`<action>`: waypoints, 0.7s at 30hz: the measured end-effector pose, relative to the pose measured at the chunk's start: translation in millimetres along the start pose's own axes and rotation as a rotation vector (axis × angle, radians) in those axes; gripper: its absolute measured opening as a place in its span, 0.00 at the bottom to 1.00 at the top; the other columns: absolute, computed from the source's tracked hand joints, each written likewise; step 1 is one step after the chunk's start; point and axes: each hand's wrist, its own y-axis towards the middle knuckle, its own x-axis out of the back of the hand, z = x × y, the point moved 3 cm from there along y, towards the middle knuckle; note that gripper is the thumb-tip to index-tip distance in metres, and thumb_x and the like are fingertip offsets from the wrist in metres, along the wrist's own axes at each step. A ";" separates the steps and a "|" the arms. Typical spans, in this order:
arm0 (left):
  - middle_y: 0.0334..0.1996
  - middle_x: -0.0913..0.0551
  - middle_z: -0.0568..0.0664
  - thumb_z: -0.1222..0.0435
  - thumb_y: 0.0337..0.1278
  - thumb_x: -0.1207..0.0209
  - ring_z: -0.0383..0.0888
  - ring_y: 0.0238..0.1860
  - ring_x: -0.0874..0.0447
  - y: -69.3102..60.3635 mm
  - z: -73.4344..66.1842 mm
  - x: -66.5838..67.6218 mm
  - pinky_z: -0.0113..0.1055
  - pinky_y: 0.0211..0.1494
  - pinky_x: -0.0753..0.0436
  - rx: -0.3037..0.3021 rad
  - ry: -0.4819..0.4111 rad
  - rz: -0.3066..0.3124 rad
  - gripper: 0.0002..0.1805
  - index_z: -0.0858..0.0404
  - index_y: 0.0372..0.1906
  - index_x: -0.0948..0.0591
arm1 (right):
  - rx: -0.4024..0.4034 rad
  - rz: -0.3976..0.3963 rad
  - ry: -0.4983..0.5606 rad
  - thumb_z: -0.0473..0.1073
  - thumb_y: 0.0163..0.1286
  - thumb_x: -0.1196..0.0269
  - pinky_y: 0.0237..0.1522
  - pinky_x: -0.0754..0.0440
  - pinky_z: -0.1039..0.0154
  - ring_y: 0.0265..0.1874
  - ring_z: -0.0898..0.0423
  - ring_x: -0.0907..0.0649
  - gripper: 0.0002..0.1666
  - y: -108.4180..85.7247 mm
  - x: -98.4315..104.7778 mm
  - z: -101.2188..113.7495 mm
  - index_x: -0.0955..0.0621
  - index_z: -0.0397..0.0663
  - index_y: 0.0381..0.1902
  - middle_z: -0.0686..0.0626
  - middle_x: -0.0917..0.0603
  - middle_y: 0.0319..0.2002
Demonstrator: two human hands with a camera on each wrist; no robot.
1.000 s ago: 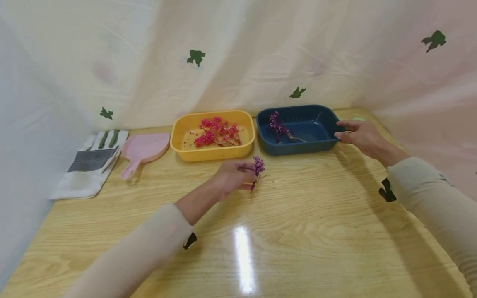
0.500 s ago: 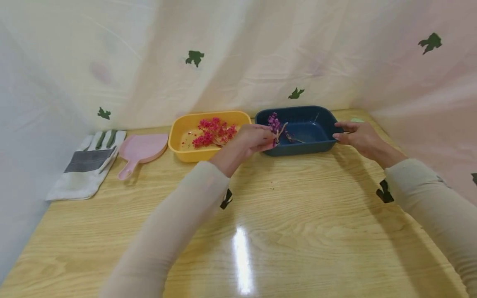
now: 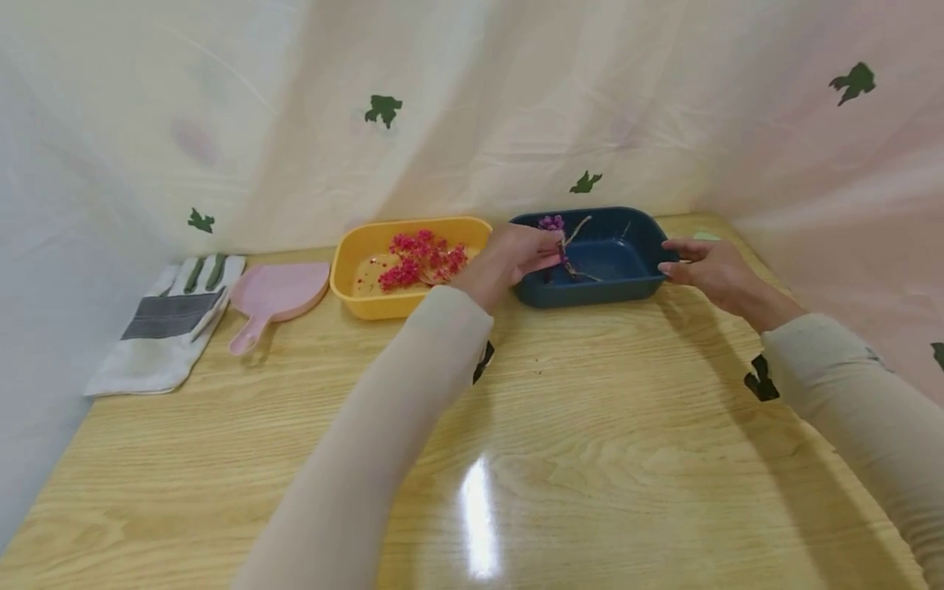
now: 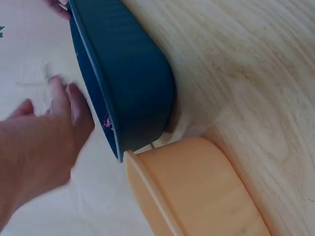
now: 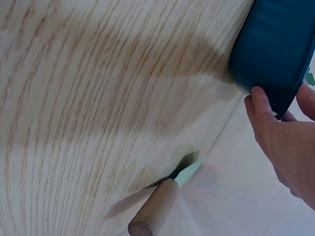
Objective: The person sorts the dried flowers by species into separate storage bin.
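My left hand [image 3: 519,250] is over the left end of the dark blue basin [image 3: 583,293], pinching a sprig of purple dried flowers [image 3: 551,222]. The sprig's pale bare stem points up and to the right; the fingers hide part of it. Another purple sprig [image 3: 583,274] lies in the basin, partly behind the hand. In the left wrist view the left hand [image 4: 47,132] is beside the basin's rim, its grip blurred. My right hand [image 3: 711,270] holds the basin's right end, with thumb and fingers on either side of the rim [image 5: 290,93].
A yellow basin [image 3: 383,307] with pink dried flowers [image 3: 420,260] stands left of the blue one. Further left are a pink dustpan [image 3: 276,293] and a white-and-grey glove [image 3: 165,328]. A trowel with a wooden handle [image 5: 155,209] lies near the right wall. Curtains enclose the table [image 3: 590,459].
My left hand has carried the purple sprig from the table in front of the basins up and right, over the blue basin. My right hand has stayed at that basin's end.
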 end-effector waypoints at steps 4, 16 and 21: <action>0.72 0.43 0.63 0.61 0.66 0.44 0.54 0.69 0.37 -2.6 -4.9 -2.5 0.38 0.62 0.27 0.019 -0.031 0.127 0.37 0.64 0.74 0.46 | 0.007 0.006 0.007 0.43 0.73 0.43 0.55 0.22 0.64 0.36 0.76 0.21 0.37 2.4 -1.2 3.0 0.43 0.38 0.74 0.32 0.44 0.72; 0.65 0.28 0.60 0.61 0.73 0.51 0.50 0.60 0.24 -46.4 6.8 42.4 0.38 0.62 0.25 -0.317 0.574 0.121 0.26 0.68 0.70 0.35 | 0.021 0.031 -0.005 0.44 0.73 0.43 0.54 0.22 0.66 0.36 0.77 0.21 0.38 5.4 -3.4 1.9 0.44 0.38 0.74 0.32 0.45 0.72; 0.63 0.26 0.60 0.59 0.71 0.49 0.53 0.64 0.29 -85.7 25.9 74.7 0.44 0.67 0.32 -0.734 1.153 0.018 0.26 0.68 0.68 0.33 | 0.030 0.085 -0.102 0.52 0.73 0.44 0.62 0.28 0.51 0.58 0.55 0.23 0.43 -0.8 3.8 0.5 0.48 0.42 0.76 0.33 0.49 0.73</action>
